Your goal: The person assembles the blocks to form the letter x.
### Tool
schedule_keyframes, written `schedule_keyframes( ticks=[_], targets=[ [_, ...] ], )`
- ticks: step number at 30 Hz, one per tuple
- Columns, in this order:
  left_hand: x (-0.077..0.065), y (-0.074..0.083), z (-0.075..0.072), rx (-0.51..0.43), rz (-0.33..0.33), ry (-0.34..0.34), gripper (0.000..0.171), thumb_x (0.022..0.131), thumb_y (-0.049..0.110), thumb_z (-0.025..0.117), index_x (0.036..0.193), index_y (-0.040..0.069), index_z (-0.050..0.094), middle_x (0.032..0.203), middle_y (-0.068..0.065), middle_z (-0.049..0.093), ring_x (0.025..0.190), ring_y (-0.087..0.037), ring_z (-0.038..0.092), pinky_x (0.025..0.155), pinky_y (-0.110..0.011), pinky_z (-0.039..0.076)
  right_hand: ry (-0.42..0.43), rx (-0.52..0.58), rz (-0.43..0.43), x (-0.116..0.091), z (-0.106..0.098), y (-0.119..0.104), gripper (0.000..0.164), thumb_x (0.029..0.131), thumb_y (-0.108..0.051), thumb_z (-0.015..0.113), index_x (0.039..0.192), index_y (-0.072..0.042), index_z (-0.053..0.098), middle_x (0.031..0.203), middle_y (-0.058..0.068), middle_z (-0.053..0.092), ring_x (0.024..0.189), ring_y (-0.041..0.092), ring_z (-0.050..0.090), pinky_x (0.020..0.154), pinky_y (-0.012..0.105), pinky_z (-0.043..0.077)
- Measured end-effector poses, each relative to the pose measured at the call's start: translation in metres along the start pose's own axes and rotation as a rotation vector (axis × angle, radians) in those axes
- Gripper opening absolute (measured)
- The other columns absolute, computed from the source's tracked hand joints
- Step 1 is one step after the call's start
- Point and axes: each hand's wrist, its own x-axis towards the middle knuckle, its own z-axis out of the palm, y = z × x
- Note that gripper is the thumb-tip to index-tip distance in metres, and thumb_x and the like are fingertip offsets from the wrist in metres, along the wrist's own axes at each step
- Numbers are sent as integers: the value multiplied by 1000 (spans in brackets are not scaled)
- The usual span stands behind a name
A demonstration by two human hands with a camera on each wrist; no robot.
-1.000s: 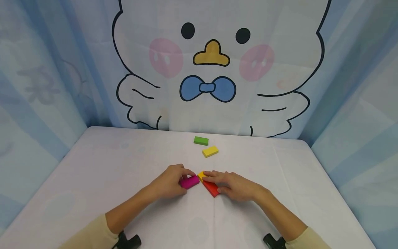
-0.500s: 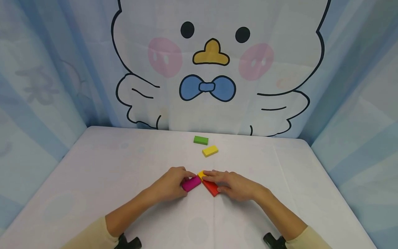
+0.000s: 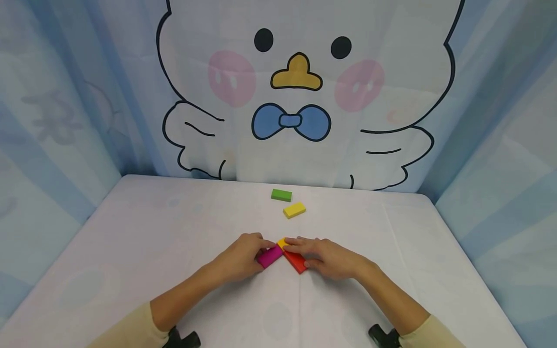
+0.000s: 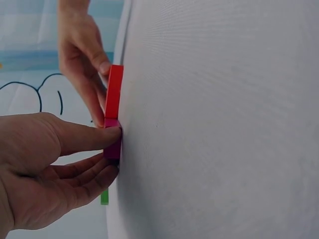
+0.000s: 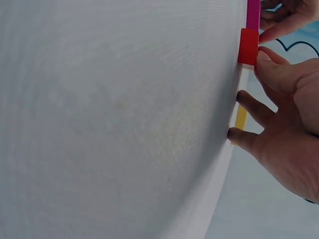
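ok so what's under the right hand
In the head view, the red block and the orange-yellow block lie partly under the right hand. The parts it covers can't be seen there, nor can the table directly beneath its palm.

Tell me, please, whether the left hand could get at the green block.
Probably yes: the left hand holds the purple block, but nothing stands between that hand and the green block.

Magenta oblong block [image 3: 271, 256] lay left of red oblong block [image 3: 295, 262]; lemon-yellow oblong block [image 3: 294, 210] behind both, green oblong block [image 3: 281, 195] farther back.
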Motion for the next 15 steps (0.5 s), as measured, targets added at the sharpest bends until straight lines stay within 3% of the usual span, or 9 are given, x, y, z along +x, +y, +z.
schedule_keyframes(
  ticks=[15],
  targets=[
    [2,1,2,76,-20,-26,61,83,10,88,140,10,67,117,-8,65,105,-19,59,84,-34,63,7,14,1,2,0,1,59,102,-6,63,156,-27,50,167,-9,40,157,21,35,124,60,29]
  ],
)
